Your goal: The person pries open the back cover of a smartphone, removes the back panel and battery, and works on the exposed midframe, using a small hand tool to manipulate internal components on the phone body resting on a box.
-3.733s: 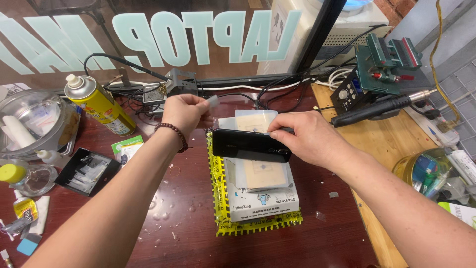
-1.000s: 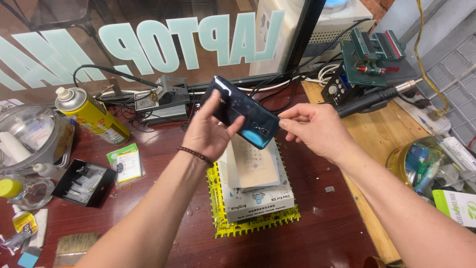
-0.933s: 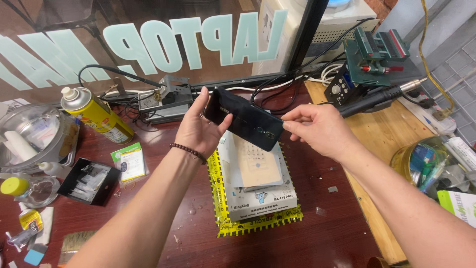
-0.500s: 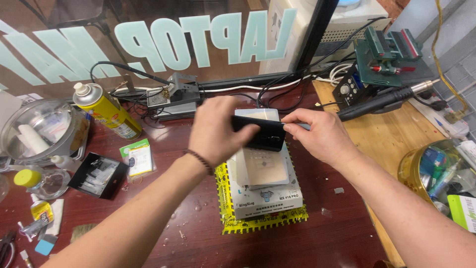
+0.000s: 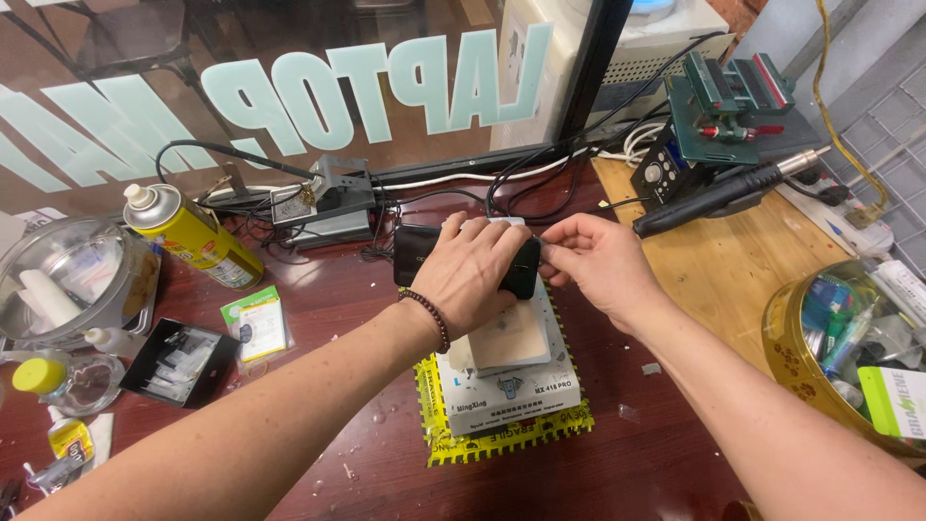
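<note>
A black smartphone (image 5: 417,253) lies flat across the far end of a white heating pad device (image 5: 526,371). My left hand (image 5: 470,275) presses down over the phone's middle, palm down, covering most of it. At the phone's right end, my right hand (image 5: 598,265) pinches something small with thumb and fingers; what it pinches is too small to tell. The heating pad rests on a yellow toothed mat (image 5: 453,446) and has a tan square plate (image 5: 511,340) on top.
A yellow spray can (image 5: 193,236), glass bowl (image 5: 68,285), small bottles (image 5: 58,405) and black parts tray (image 5: 183,359) sit at left. Cables and a charger block (image 5: 323,198) lie behind. A hot-air handle (image 5: 723,193), green vise (image 5: 728,96) and gold-rimmed bowl of tools (image 5: 839,347) are at right.
The phone was lifted and tilted in both hands a second ago. It has come down flat onto the heating pad, with my left hand now pressing over it.
</note>
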